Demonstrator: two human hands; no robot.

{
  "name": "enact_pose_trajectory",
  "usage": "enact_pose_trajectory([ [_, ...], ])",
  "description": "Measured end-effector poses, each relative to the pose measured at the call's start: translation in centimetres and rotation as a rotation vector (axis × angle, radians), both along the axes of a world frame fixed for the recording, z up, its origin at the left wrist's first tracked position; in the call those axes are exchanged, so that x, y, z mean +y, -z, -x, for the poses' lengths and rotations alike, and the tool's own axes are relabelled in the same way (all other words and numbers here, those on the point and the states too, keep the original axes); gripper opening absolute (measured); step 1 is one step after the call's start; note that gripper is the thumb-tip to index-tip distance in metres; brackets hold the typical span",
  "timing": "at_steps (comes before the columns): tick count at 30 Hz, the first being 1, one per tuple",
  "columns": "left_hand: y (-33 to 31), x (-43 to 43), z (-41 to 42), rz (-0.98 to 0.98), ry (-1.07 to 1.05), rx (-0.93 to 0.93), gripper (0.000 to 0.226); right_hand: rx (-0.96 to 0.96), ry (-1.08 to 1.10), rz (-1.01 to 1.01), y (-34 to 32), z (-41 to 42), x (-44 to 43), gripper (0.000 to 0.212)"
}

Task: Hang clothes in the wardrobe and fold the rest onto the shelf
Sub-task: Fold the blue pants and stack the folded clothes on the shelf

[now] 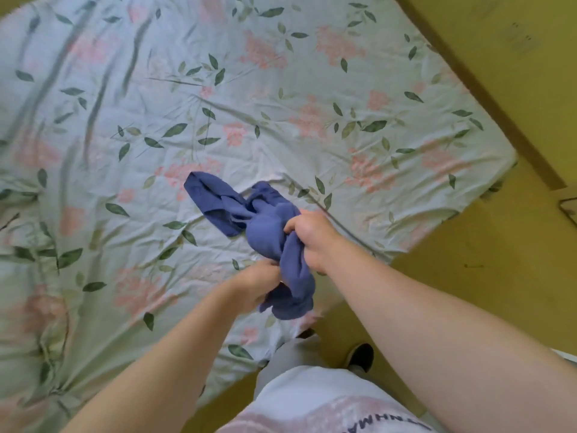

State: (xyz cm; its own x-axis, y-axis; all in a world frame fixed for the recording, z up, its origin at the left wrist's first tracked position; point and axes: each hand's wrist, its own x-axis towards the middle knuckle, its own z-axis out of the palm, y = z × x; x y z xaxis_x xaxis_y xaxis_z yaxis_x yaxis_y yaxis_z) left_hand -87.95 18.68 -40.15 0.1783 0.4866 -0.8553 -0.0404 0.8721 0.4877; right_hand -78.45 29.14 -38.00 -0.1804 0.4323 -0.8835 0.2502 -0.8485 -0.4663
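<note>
A crumpled blue garment (262, 226) is bunched up above the near part of the bed, with one end trailing onto the sheet at the left. My right hand (312, 239) grips its upper middle in a closed fist. My left hand (256, 287) holds the lower hanging part from the left side, fingers closed on the cloth. The garment's shape is twisted, so I cannot tell what kind of clothing it is.
The bed (218, 98) with a pale floral sheet fills most of the view. Yellow floor (468, 276) lies to the right and near my feet, where one dark shoe (359, 357) shows. A yellow wall (499, 57) with a brown baseboard runs at the upper right.
</note>
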Motion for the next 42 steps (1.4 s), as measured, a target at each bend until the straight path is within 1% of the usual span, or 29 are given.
enact_pose_trajectory([
  [2,-0.2,0.6,0.1,0.161,-0.502,-0.046,0.026,0.085,0.013,-0.062,-2.0,-0.1,-0.5,0.045],
  [3,-0.4,1.2,0.5,0.18,-0.746,-0.096,0.032,0.124,-0.034,-0.081,-2.9,-0.6,-0.8,0.046],
  [4,-0.9,1.8,1.0,0.163,-0.923,-0.157,0.04,0.154,-0.114,-0.085,-4.0,-1.3,-1.2,0.041],
  [6,-2.3,2.9,1.8,0.085,-1.066,-0.213,0.058,0.184,-0.305,-0.073,-6.0,-3.4,-1.8,0.029],
  [7,-3.2,3.4,1.8,0.054,-1.072,-0.219,0.06,0.194,-0.38,-0.065,-6.7,-4.6,-2.1,0.023],
  [9,-5.6,3.9,0.3,0.014,-0.983,-0.208,0.046,0.209,-0.443,-0.037,-8.5,-7.3,-2.7,0.018],
  [10,-7.0,4.3,-0.7,-0.019,-0.918,-0.204,0.037,0.219,-0.422,-0.025,-9.3,-8.8,-2.9,0.023],
  [12,-10.7,4.9,-2.7,-0.133,-0.813,-0.246,0.024,0.228,-0.33,-0.013,-10.7,-11.8,-3.0,0.045],
  [15,-16.3,5.6,-5.8,-0.346,-0.712,-0.461,0.014,0.278,-0.084,0.023,-13.2,-16.3,-2.8,0.075],
  [16,-18.3,5.7,-7.2,-0.386,-0.685,-0.504,0.007,0.324,-0.015,0.014,-14.3,-17.6,-2.7,0.082],
  [18,-22.4,5.7,-9.9,-0.456,-0.59,-0.585,0.008,0.454,0.105,-0.053,-16.5,-19.7,-2.5,0.087],
  [19,-24.2,5.7,-11.2,-0.484,-0.531,-0.591,0.01,0.538,0.144,-0.093,-17.9,-20.7,-2.5,0.086],
  [20,-25.9,5.6,-12.6,-0.518,-0.466,-0.594,0.02,0.624,0.169,-0.13,-19.3,-21.5,-2.2,0.083],
  [22,-28.6,5.5,-14.9,-0.564,-0.349,-0.608,0.05,0.726,0.199,-0.235,-22.3,-23.0,-1.6,0.076],
  [23,-29.7,5.5,-16.2,-0.577,-0.316,-0.618,0.051,0.728,0.211,-0.292,-23.9,-23.8,-1.3,0.069],
  [25,-30.7,5.8,-17.9,-0.584,-0.3,-0.597,0.034,0.722,0.256,-0.379,-26.6,-25.3,-0.5,0.051],
  [27,-30.6,6.3,-19.0,-0.552,-0.242,-0.457,0.029,0.684,0.354,-0.461,-28.5,-27.4,0.1,0.036],
  [28,-30.2,6.6,-19.3,-0.543,-0.158,-0.321,0.028,0.653,0.389,-0.502,-29.5,-28.7,0.3,0.028],
  [29,-29.9,7.1,-19.6,-0.577,-0.031,-0.092,0.025,0.625,0.396,-0.552,-30.8,-29.8,0.3,0.022],
  [31,-29.9,8.0,-20.8,-0.704,0.279,0.511,0.014,0.574,0.358,-0.681,-33.2,-32.1,-0.1,0.016],
  [32,-30.2,8.6,-21.7,-0.742,0.34,0.739,0.018,0.545,0.327,-0.735,-34.3,-33.0,-0.4,0.016],
  [33,-31.1,8.8,-23.0,-0.792,0.284,0.841,0.029,0.521,0.289,-0.78,-35.4,-33.7,-0.9,0.016],
  [34,-32.0,9.2,-24.1,-0.874,0.16,0.805,0.042,0.504,0.255,-0.817,-36.3,-34.4,-1.4,0.019],
  [35,-33.1,9.7,-25.0,-0.971,0.035,0.629,0.044,0.496,0.23,-0.844,-36.9,-34.9,-1.8,0.024],
  [36,-34.3,10.4,-25.9,-1.044,-0.062,0.372,0.041,0.494,0.214,-0.861,-37.5,-35.5,-2.1,0.026],
  [38,-36.4,10.9,-27.8,-0.996,-0.072,-0.107,0.045,0.498,0.217,-0.871,-38.3,-36.4,-2.8,0.031],
  [39,-37.4,10.7,-28.8,-0.931,-0.033,-0.235,0.046,0.503,0.239,-0.879,-38.5,-36.9,-2.9,0.035],
  [40,-38.1,10.5,-29.7,-0.902,0.029,-0.295,0.043,0.504,0.284,-0.884,-38.7,-37.5,-3.1,0.041],
  [42,-39.2,10.4,-31.2,-0.934,0.111,-0.25,0.035,0.511,0.412,-0.874,-39.0,-38.8,-3.3,0.055],
])
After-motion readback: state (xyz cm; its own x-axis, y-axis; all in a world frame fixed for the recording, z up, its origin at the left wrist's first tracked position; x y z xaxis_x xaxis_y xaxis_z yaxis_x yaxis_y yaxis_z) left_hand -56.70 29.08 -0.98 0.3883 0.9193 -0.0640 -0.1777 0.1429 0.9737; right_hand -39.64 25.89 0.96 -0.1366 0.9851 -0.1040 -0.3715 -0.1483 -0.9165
